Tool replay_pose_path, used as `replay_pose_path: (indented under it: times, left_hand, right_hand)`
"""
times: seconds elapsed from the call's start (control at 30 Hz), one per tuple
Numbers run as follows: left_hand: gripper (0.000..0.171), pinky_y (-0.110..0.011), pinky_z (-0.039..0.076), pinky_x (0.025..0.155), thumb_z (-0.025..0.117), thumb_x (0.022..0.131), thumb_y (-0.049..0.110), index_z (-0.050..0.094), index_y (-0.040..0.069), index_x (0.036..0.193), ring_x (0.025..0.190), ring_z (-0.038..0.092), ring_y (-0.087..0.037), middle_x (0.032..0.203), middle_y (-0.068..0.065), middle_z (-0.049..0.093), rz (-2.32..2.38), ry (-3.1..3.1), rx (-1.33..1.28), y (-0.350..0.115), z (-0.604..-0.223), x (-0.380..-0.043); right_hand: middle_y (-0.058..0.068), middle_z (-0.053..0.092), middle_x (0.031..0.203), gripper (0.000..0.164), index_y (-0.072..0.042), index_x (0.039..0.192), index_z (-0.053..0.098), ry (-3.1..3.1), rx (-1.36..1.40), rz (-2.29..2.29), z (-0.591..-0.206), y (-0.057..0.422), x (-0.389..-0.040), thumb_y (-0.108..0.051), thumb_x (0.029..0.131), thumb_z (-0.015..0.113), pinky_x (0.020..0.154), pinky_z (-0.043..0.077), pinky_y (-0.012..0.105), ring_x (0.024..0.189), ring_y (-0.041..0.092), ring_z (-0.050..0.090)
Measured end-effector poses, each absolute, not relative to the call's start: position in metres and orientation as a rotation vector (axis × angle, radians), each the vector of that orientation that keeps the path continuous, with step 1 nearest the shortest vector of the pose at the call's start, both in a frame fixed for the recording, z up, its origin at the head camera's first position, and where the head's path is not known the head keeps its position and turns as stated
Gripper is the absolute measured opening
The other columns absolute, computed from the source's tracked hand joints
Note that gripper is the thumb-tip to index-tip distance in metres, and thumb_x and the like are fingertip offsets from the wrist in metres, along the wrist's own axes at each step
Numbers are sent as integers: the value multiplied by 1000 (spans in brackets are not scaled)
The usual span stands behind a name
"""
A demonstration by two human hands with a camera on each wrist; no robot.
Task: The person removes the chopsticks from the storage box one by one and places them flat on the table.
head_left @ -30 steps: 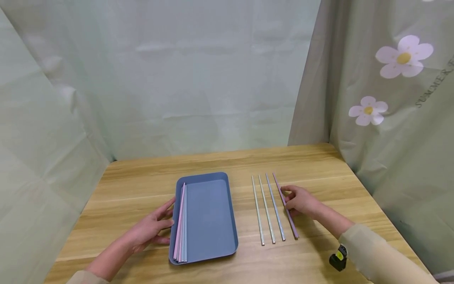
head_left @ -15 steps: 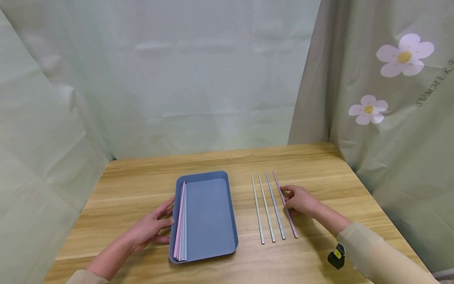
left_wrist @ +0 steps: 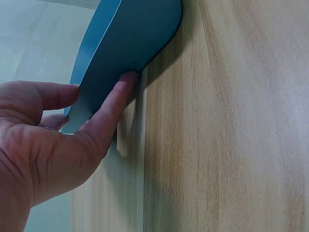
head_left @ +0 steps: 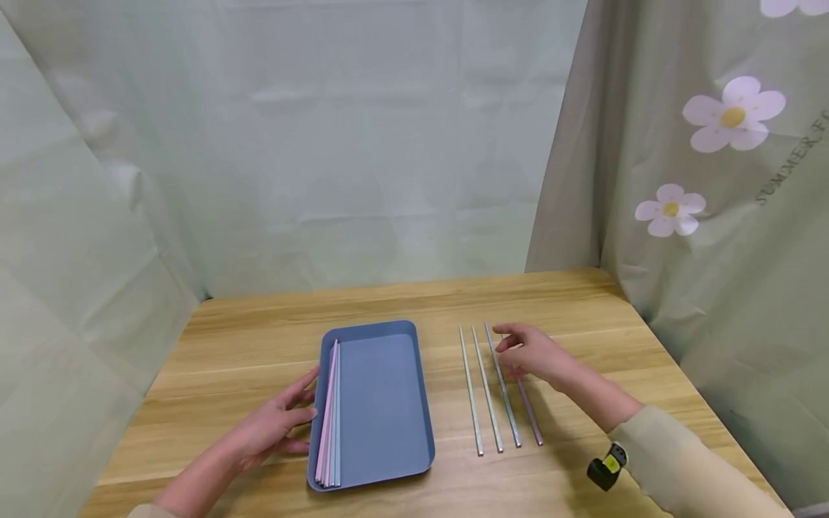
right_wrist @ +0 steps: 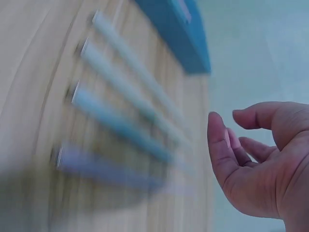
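Observation:
My left hand touches the outer left wall of a blue-grey tray; in the left wrist view its thumb and fingertips rest against that wall. Pink and pale blue chopsticks lie together along the tray's left side. Right of the tray, two pale greenish chopsticks, a blue chopstick and a purple chopstick lie side by side on the table. Over the blue and purple ones hovers my right hand, hiding part of the purple one. In the right wrist view, its loosely bent fingers hold nothing.
The wooden table bears the tray and the chopsticks. Pale curtains hang behind and beside it, the right one printed with flowers. A small black device sits at my right sleeve.
My right hand has come away from the purple chopstick and moved up and left, over the blue one. The left hand stays at the tray, and the head view has tilted slightly.

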State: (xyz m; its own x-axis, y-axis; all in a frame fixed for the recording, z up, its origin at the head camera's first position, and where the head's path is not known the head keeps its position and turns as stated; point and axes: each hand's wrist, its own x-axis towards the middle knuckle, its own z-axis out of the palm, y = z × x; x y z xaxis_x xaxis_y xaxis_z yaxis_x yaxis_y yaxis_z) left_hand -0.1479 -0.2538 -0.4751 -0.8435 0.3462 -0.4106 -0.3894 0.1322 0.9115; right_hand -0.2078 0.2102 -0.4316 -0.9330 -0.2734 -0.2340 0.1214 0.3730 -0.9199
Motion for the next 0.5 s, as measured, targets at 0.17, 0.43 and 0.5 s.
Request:
replay_pose_path:
  times: [0.17,0.43,0.5]
  left_hand:
    - [78,-56,58,84,53,105,7,9,28,166,122,55,-39,164,-33,5,1776,1858,-29,-254,-475,-147]
    - [78,-54,59,82,54,104,8,11,28,166,120,57,-37,164,-33,8,1763,1874,-48,-253,-473,-146]
    - [78,-54,59,82,54,104,8,11,28,166,119,57,-36,163,-33,9,1763,1873,-47,-253,-472,-147]
  right_hand:
    - [26,58,121,55,4,146,49,2137,-244,-1680,-426,158,-202,1,93,66,85,59,51,101,40,63]
    - [27,62,124,47,4,139,57,1860,-296,-1742,-434,60,-196,1,93,67,86,59,45,113,43,63]
    - [25,64,119,45,4,137,58,1834,-278,-1747,-437,38,-196,2,94,67,84,60,45,113,44,63]
